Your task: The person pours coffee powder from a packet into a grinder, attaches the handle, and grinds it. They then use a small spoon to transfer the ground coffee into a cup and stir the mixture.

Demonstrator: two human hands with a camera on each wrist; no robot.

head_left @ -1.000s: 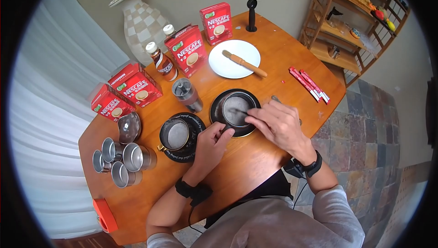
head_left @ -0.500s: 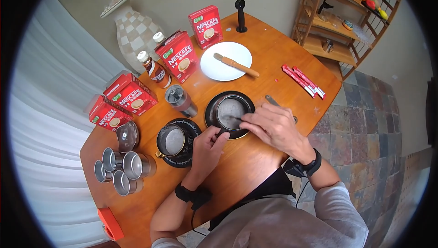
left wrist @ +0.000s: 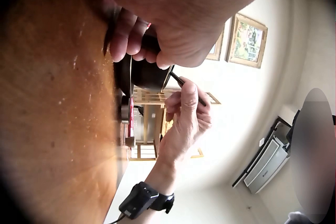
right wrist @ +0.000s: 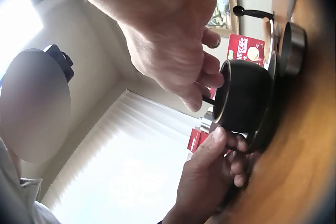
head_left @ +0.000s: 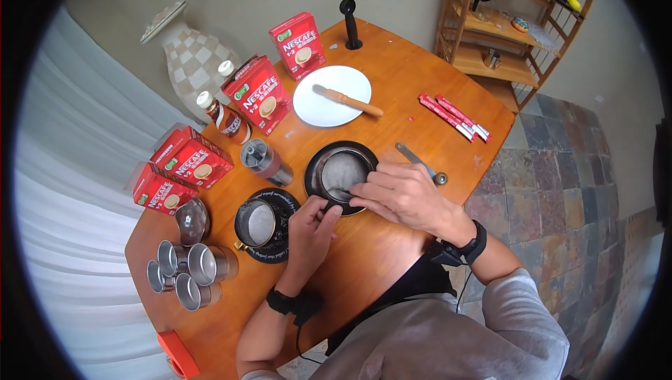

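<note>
A black cup [right wrist: 247, 95] with a gilt rim, holding a pale, frothy-looking drink [head_left: 343, 172], sits on a dark saucer [head_left: 364, 148] near the table's front. My left hand [head_left: 310, 234] pinches the cup's handle between thumb and fingers; the fingers mostly hide the handle. From the right, my right hand [head_left: 399, 194] grips a thin dark-handled stirrer [left wrist: 179, 78] that slants over the rim into the drink. Its lower end is hidden inside the cup. Left of my left hand, a second black cup [head_left: 257, 224] with similar contents stands on a saucer with white lettering [head_left: 283, 233].
Red coffee boxes [head_left: 257, 96], a bottle [head_left: 229, 122] and a cylindrical grinder [head_left: 267, 163] stand behind the cups. A white plate [head_left: 308, 110] bears a brush [head_left: 353, 102]. Several metal cups [head_left: 206, 264] stand left. A long-handled metal scoop [head_left: 416, 159] and red sachets [head_left: 455, 117] lie right.
My right hand has moved the stirrer round inside the cup, toward its near side. My left hand stays at the handle. The head view has shifted slightly, uncovering more of the scoop.
</note>
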